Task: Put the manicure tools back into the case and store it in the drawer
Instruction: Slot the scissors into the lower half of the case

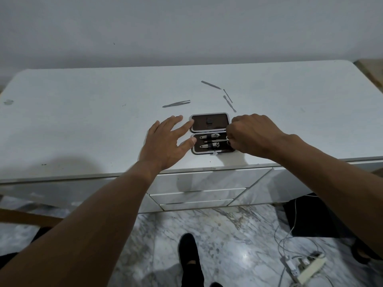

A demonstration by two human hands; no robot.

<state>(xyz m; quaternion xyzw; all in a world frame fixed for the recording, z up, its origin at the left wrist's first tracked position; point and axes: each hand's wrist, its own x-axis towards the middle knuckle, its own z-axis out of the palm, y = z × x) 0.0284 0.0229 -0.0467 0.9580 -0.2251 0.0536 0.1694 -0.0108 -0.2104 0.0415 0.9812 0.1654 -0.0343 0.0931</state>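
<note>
An open dark manicure case (pixel 210 123) lies flat near the front edge of the white dresser top (pixel 83 121). Its near half holds two nail clippers (pixel 209 136) and a thin tool between them. My left hand (pixel 165 143) rests flat with fingers spread, its fingertips touching the case's left edge. My right hand (pixel 252 135) is curled over the case's right end, its fingers pinched on a small metal tool at the near half. Tweezers (pixel 176 104) lie loose behind the case on the left. Three thin metal tools (pixel 229 103) lie behind on the right, the longest one (pixel 211 84) farthest back.
Three shut drawers (pixel 207 181) sit in the dresser front just below the case. A wall stands right behind the dresser. On the marble floor are my dark shoe (pixel 189 255) and a power strip with white cables (pixel 306 266) at the right.
</note>
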